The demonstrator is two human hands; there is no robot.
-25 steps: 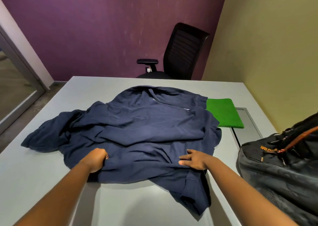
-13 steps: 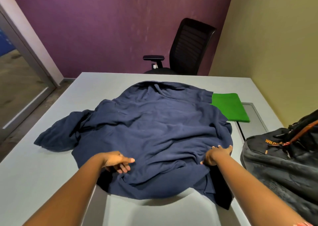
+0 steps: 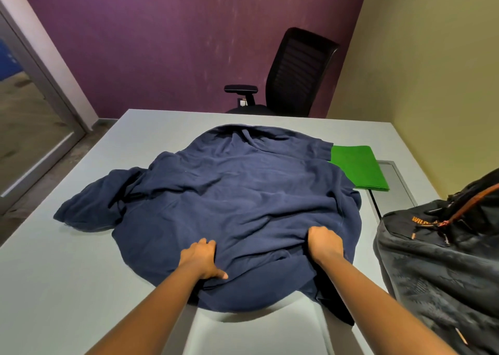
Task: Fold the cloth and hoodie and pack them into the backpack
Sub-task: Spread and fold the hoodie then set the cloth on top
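A navy blue hoodie lies spread and rumpled across the middle of the grey table, one sleeve trailing out to the left. My left hand grips a fold of its near part, fingers dug into the fabric. My right hand grips a bunch of the hoodie near its right edge. A folded green cloth lies flat at the far right, its left edge under the hoodie. The dark grey backpack with orange trim stands at the right edge of the table.
A black office chair stands behind the table's far edge against the purple wall. A grey cable hatch is set into the table between the green cloth and the backpack. A glass door is at the left.
My right hand moved left from the hoodie's right edge and now bunches the fabric. My left hand shifted right and closed on a fold. The hoodie's near part has drawn in.
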